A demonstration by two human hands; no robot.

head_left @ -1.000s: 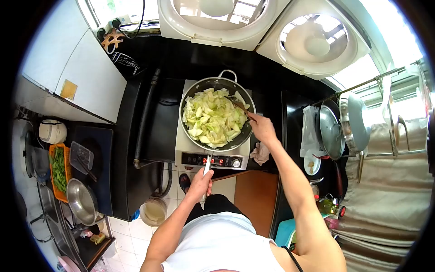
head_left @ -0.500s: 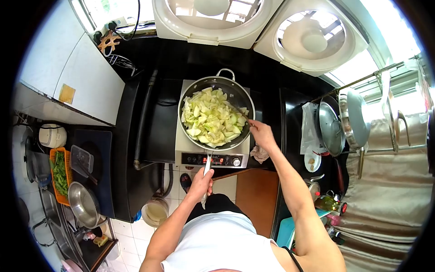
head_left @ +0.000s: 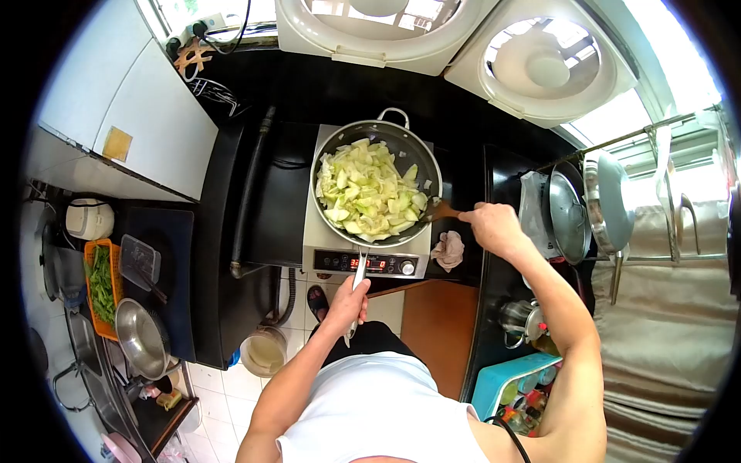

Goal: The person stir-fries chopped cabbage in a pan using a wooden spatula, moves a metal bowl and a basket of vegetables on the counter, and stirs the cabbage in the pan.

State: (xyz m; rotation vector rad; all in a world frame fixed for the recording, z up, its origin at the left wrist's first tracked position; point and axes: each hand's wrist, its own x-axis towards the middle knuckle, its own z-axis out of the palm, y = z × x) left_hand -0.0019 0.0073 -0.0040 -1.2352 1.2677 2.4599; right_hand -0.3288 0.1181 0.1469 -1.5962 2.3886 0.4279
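Observation:
A deep frying pan point(head_left: 431, 150) sits on an induction cooker point(head_left: 315, 243) with a lit red display. Pale green chopped vegetable pieces point(head_left: 367, 189) fill much of it. My left hand point(head_left: 347, 307) is closed round the pan's long metal handle point(head_left: 360, 266), close to my body. On the right, my right hand point(head_left: 494, 229) grips the handle of a wooden spatula point(head_left: 441, 210). The spatula's blade lies at the pan's right rim, by the edge of the vegetables. A crumpled cloth point(head_left: 448, 251) rests on the black counter just below the spatula.
Two white fans point(head_left: 544, 65) stand behind the counter. At right are a hanging rack with pans point(head_left: 610, 201), a metal pot point(head_left: 521, 320) and a teal bin of bottles point(head_left: 494, 386). An orange basket of greens point(head_left: 100, 285) and a steel bowl point(head_left: 143, 343) stand at left.
My right hand has moved right, drawing the spatula from among the vegetables out to the pan's right rim. My left hand stays on the handle. The view has shifted slightly.

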